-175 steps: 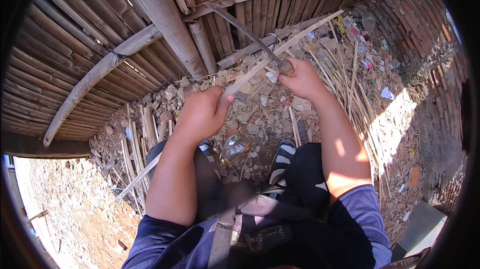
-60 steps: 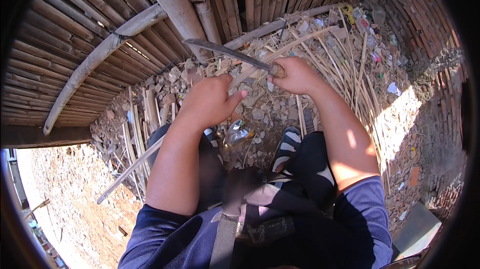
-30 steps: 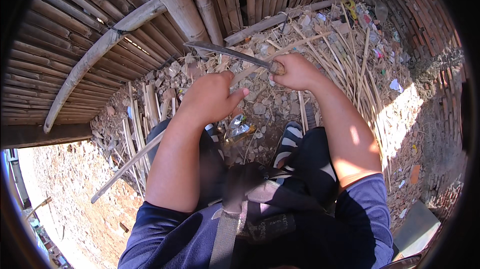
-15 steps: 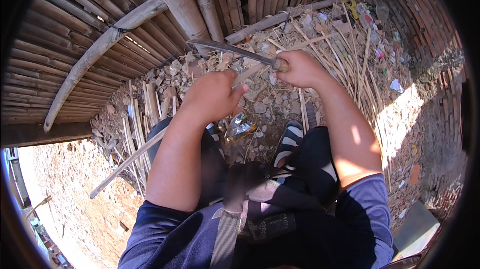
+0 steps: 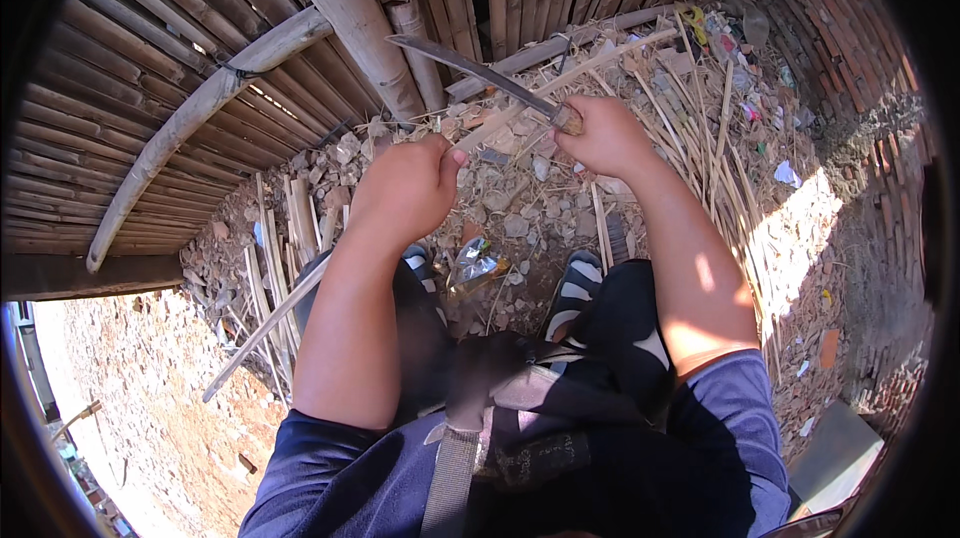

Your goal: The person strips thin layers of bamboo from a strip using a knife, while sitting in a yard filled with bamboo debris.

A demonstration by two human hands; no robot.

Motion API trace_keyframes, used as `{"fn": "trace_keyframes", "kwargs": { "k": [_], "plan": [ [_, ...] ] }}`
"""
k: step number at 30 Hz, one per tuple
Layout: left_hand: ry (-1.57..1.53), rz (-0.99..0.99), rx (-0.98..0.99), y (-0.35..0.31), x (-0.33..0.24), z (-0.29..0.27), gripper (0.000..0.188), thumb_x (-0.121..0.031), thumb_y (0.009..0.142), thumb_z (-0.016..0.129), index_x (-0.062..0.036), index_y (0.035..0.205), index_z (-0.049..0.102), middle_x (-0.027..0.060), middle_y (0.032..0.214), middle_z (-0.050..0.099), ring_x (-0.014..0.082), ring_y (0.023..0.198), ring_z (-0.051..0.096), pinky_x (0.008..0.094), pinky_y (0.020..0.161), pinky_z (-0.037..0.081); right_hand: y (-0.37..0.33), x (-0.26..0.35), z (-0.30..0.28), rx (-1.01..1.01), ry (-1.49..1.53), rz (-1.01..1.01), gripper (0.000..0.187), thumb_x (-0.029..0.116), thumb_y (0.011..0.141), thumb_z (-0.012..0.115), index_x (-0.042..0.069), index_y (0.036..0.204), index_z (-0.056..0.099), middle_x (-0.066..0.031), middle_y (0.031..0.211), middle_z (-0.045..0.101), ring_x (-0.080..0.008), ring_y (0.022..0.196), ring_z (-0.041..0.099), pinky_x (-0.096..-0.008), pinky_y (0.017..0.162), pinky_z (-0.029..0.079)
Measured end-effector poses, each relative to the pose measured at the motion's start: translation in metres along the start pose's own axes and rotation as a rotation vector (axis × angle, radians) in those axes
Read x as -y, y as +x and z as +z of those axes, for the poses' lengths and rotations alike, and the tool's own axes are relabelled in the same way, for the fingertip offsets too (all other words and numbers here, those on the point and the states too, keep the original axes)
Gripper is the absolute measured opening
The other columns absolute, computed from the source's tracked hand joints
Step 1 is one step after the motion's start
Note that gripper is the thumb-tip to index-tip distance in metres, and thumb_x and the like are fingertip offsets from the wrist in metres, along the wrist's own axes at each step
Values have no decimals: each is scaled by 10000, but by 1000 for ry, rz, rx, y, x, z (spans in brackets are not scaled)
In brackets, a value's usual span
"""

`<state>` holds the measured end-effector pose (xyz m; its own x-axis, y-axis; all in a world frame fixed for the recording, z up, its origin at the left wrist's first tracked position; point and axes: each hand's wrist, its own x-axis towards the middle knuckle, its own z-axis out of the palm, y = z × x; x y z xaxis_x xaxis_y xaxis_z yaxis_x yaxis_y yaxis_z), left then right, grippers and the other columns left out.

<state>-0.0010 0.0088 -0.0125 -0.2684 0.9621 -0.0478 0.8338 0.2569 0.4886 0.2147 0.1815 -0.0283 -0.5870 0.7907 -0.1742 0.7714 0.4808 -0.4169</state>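
Knife (image 5: 500, 81) is crossing pale strip (image 5: 605, 61); left hand (image 5: 405, 188) is at risk
Left hand is gripping strip, curled tight; strip is slanting near left to far right above rubble (image 5: 515, 226); right hand (image 5: 605, 136) is clenching knife handle; blade skidding left could be cutting knuckles.

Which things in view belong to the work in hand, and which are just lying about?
In use:
Long-bladed knife, in the right hand
Long pale strip, in the left hand

Lying about:
Clear plastic wrapper
Yellow plastic scrap
Pale scrap
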Motion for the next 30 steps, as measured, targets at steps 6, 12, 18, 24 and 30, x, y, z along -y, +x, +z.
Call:
{"fn": "trace_keyframes", "kwargs": {
  "k": [6, 12, 18, 24, 30],
  "plan": [
    [-66, 52, -74, -3, -5, -5, 344, -325, 1019, 593, -9, 915, 680, 268, 804, 687, 485, 827, 670, 576, 759, 515, -13, 14, 11, -206, -76, -362, 402, 323, 833, 786, 65, 1134, 715, -184, 703, 689, -354, 703, 718, -450, 682, 554],
    [-152, 82, -52, -2, -9, -8, 339, -331, 994, 635, -6, 910, 679, 259, 770, 678, 484, 798, 669, 560, 734, 518, -1, -4, 5, -112, 154, -169, 349, 279, 840, 775, 71, 1115, 724, -196, 729, 695, -355, 612, 697, -450, 667, 554],
    [-114, 107, -57, -3, -5, -6, 346, -347, 986, 650, -9, 919, 684, 249, 763, 679, 475, 790, 673, 549, 727, 522, -8, 10, 4, -150, 82, -229, 317, 253, 842, 777, 66, 1093, 724, -186, 736, 696, -338, 677, 722, -443, 669, 556],
    [-174, 109, -69, -5, -8, -4, 343, -347, 983, 659, -11, 917, 686, 242, 756, 678, 468, 781, 673, 546, 715, 522, -4, 7, -5, -126, 107, -206, 330, 234, 829, 789, 57, 1101, 727, -203, 877, 730, -378, 874, 731, -440, 781, 562],
    [-163, 112, -93, -4, -4, -3, 325, -334, 982, 664, -17, 918, 687, 244, 757, 676, 470, 754, 667, 534, 695, 522, 1, -13, -8, -206, 239, -70, 400, 314, 840, 771, 68, 1153, 727, -235, 949, 725, -421, 922, 698, -465, 829, 552]
  ]
}}
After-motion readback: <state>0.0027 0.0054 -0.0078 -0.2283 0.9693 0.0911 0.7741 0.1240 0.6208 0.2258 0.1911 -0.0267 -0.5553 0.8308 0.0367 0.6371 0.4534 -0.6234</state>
